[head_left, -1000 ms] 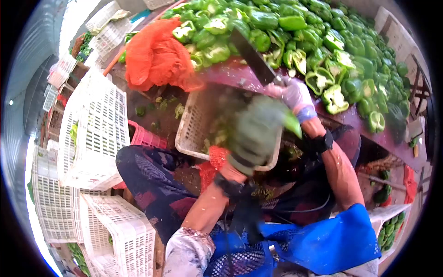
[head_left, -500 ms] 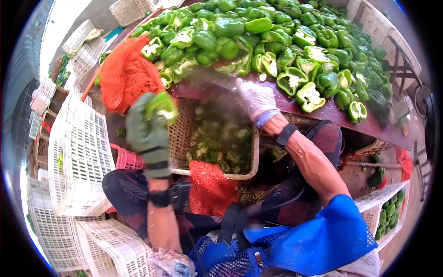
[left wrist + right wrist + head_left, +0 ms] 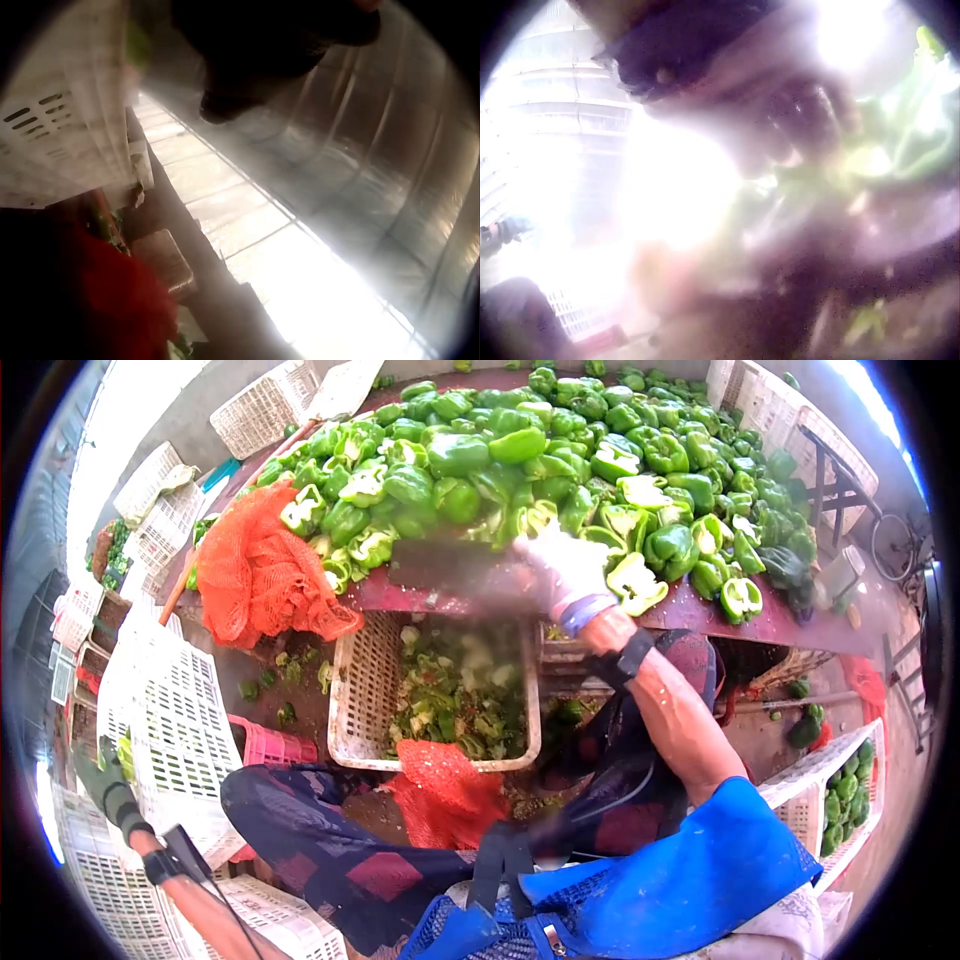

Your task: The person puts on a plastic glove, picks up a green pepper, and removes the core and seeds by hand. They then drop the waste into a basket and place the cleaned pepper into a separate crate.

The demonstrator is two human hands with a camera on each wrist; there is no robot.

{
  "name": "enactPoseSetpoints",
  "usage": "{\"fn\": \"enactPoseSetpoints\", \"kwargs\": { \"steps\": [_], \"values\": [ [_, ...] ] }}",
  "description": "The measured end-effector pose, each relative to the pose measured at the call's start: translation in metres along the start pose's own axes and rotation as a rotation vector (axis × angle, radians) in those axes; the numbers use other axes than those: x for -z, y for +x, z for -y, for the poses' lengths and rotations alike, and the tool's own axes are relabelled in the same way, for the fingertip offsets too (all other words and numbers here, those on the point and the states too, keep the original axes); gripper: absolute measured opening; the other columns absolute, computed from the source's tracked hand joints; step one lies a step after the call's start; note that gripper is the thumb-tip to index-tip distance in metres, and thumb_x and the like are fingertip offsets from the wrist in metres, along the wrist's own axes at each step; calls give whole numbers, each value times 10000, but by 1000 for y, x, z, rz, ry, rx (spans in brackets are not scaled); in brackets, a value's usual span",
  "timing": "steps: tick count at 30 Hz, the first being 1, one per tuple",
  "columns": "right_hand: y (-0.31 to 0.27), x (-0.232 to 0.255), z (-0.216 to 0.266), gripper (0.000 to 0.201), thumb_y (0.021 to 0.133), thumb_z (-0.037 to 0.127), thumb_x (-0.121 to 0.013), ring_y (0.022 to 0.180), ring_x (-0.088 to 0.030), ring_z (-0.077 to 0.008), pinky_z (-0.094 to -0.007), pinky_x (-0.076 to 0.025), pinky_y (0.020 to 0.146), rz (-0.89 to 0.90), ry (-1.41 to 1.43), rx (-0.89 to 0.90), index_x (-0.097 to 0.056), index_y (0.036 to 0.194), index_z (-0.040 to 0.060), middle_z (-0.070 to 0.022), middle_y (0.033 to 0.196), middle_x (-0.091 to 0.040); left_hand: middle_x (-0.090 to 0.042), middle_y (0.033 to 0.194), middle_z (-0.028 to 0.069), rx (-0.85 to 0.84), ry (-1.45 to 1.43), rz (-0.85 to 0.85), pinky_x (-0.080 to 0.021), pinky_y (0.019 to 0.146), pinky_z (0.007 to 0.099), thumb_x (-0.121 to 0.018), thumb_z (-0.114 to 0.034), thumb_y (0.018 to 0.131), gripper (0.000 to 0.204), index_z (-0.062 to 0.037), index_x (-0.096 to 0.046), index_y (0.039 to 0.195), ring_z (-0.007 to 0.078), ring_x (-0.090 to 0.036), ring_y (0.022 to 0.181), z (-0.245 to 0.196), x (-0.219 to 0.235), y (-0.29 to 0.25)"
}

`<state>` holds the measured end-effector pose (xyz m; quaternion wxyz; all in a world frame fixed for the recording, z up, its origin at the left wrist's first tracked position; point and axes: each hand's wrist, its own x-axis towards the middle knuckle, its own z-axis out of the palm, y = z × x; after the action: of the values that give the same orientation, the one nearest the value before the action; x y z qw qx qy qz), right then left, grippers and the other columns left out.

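My right hand (image 3: 570, 575), in a pale thin glove, grips a broad-bladed knife (image 3: 440, 565) at the near edge of the purplish table (image 3: 380, 595). Blur softens the hand and the blade. Behind it rises a big heap of green bell peppers (image 3: 460, 455), several of them cut open, such as the half pepper (image 3: 635, 585). My left hand (image 3: 105, 785), in a grey-green striped glove, is far out left beside a tall white crate (image 3: 185, 700). In the left wrist view that hand (image 3: 262, 60) is a dark shape with loose fingers, and no pepper shows in it.
Between my knees a white basket (image 3: 345, 745) contains green scraps, with red netting (image 3: 440, 785) over its near rim. An orange-red mesh bag (image 3: 265, 575) lies at the table's left edge. A pink basket (image 3: 275, 742) stands by my left knee. Another crate (image 3: 800, 815) of peppers is right.
My left hand swings from above the basket out left to the tall crate; the pepper piece seen in it has gone from view. My right hand stays at the table edge with the knife.
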<state>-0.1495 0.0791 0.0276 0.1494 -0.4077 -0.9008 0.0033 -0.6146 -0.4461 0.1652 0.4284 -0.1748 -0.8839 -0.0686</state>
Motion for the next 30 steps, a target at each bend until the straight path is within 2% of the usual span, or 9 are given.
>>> {"fn": "enactPoseSetpoints", "kwargs": {
  "steps": [4,6,10,14,16,18,22,26,30],
  "values": [
    [57,2,-62,263,766,189,-725,888,-624,-334,-431,-505,790,-430,90,38,-685,1013,108,-138,885,-651,-603,1277,95,-113,-441,-11,-446,925,312,-600,-198,958,346,-41,-585,1267,187,-555,1162,-58,-11,-39],
    [97,13,-75,523,749,172,-744,1024,-602,-339,-430,-489,884,-337,-29,-101,-590,1247,115,-170,1122,-631,-631,1228,88,63,-759,150,-466,883,300,-594,-151,954,324,-44,-593,1260,193,-593,1095,-139,16,-68],
    [172,6,-86,703,740,124,-739,1169,-563,-327,-421,-464,963,-356,-151,82,-479,1391,171,-123,1335,-564,-653,1155,113,-204,-887,224,-482,902,328,-610,-41,881,244,-45,-650,1122,226,-617,1049,-277,35,-114],
    [207,-32,-86,398,735,62,-668,969,-644,-371,-431,-517,854,-150,-35,33,-654,1132,96,-196,1031,-673,-670,1053,127,-474,-1087,264,-512,898,355,-635,-49,856,189,-36,-660,1042,250,-647,983,-385,34,-146],
    [197,-27,-79,259,722,122,-688,953,-620,-396,-450,-496,840,-143,59,15,-657,966,41,-222,975,-647,-681,1027,123,-371,-1353,467,-531,848,318,-641,-84,875,177,-38,-669,1044,227,-661,942,-427,34,-161],
    [175,-17,-76,270,710,140,-695,932,-607,-409,-458,-487,822,-210,189,83,-640,950,26,-226,939,-630,-690,1054,142,241,-1563,1130,-549,832,345,-610,-98,921,189,-5,-658,1078,236,-657,992,-458,44,-168],
    [105,18,-37,226,719,38,-706,910,-614,-347,-398,-505,790,-223,401,380,-647,937,43,-158,897,-620,-547,1300,203,709,-2191,1524,-489,968,485,-553,-464,948,604,-26,-461,1352,329,-597,1101,-494,-10,-184],
    [50,18,7,312,739,-7,-681,1071,-616,-314,-409,-511,879,-388,621,907,-673,1035,87,-101,1055,-654,-580,1235,130,681,-2658,1527,-537,881,464,-393,-468,1003,525,-76,-456,1346,283,-602,1065,-499,33,-169],
    [4,36,41,291,793,74,-638,1013,-631,-297,-412,-509,842,-391,353,883,-669,1080,110,-114,1085,-668,-632,1099,127,943,-2646,1371,-586,737,411,-414,-501,981,517,-85,-504,1275,257,-652,911,-461,54,-166]
  ]
}}
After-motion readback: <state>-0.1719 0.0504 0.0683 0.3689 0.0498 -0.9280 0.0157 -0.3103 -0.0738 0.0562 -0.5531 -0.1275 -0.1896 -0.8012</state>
